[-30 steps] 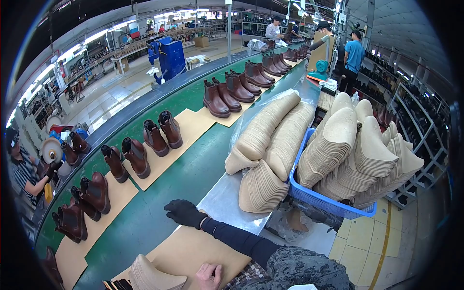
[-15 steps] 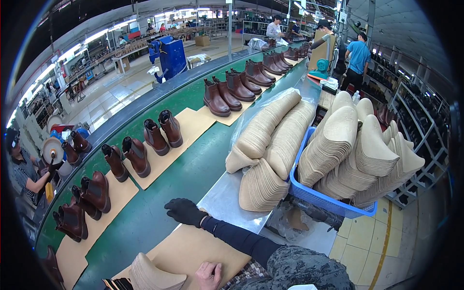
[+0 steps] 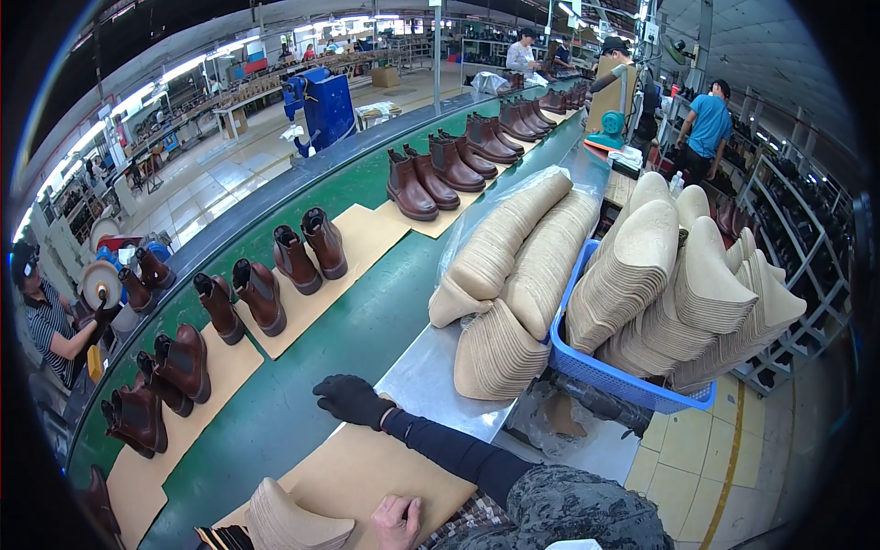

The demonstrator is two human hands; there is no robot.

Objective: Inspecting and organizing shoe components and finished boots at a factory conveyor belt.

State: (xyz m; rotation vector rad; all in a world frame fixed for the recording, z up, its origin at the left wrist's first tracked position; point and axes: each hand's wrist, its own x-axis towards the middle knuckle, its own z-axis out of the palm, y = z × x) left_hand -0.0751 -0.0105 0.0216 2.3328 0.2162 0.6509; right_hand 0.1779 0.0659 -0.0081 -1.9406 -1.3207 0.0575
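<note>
**Operator:** Cardboard sheet (image 3: pixel 357 472): location and condition?

**Inspector:** It lies flat at the near end of the green conveyor belt (image 3: pixel 275 422), directly in front of the person. A stack of tan insoles (image 3: pixel 293 524) sits on its left part, and both hands are on or at the sheet.

**Operator:** Report from left to right.

**Inspector:** At far left, another person (image 3: pixel 46 312) works at a grinding wheel beyond the belt. Pairs of brown boots (image 3: pixel 312 243) stand on further cardboard sheets along the belt. The left hand (image 3: pixel 396 521), bare, lies palm down on the near edge of the sheet, just beside the insole stack. Its fingers are extended and hold nothing. The right hand (image 3: pixel 351 400), in a black glove, rests at the far corner of the sheet, where it meets the steel table (image 3: pixel 431 367). Its fingers appear loosely curled and empty, but the glove hides the detail. Further right, long rows of insoles (image 3: pixel 513 275) lie on the table, and a blue basket (image 3: pixel 605 371) is heaped with more.

**Operator:** What has changed over the last second?

**Inspector:** Almost nothing. Both hands keep their positions, and the sheet and the boots have not visibly shifted.

**Operator:** Meaning?

**Inspector:** The sheet is being held steady, not moved. No insole is being picked up at this moment.
</note>
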